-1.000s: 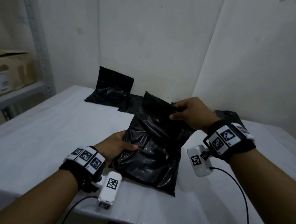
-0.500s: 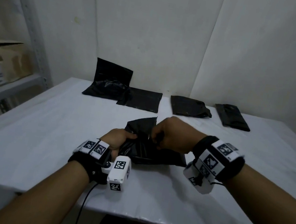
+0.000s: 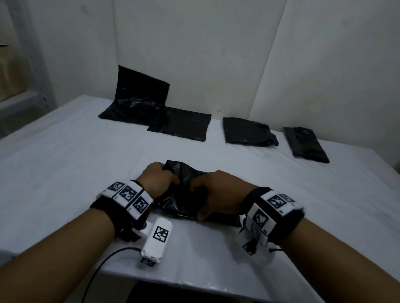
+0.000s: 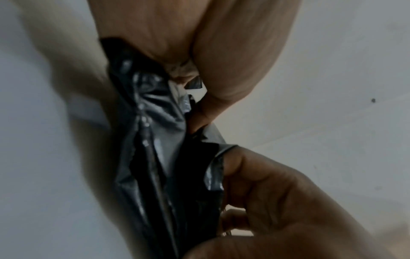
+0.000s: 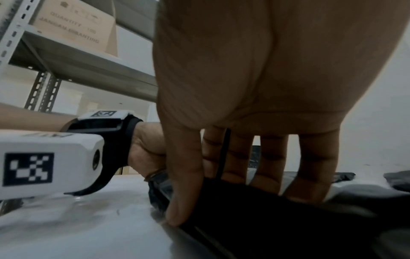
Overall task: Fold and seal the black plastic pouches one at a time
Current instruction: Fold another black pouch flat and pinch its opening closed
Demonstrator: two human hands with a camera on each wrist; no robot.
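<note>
Both hands, left hand [image 3: 161, 179] and right hand [image 3: 220, 196], grip the crumpled black plastic pouch [image 3: 181, 200], lying crosswise near the white bench's [image 3: 61, 169] front edge.

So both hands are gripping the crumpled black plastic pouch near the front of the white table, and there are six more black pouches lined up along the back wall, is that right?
Not quite. The head view shows four more black pouches along the back wall, not six. The rest holds: the left hand and right hand both grip the crumpled black plastic pouch near the front of the white table.

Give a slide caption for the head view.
Both hands, left and right, grip a black pouch on the table.
</note>
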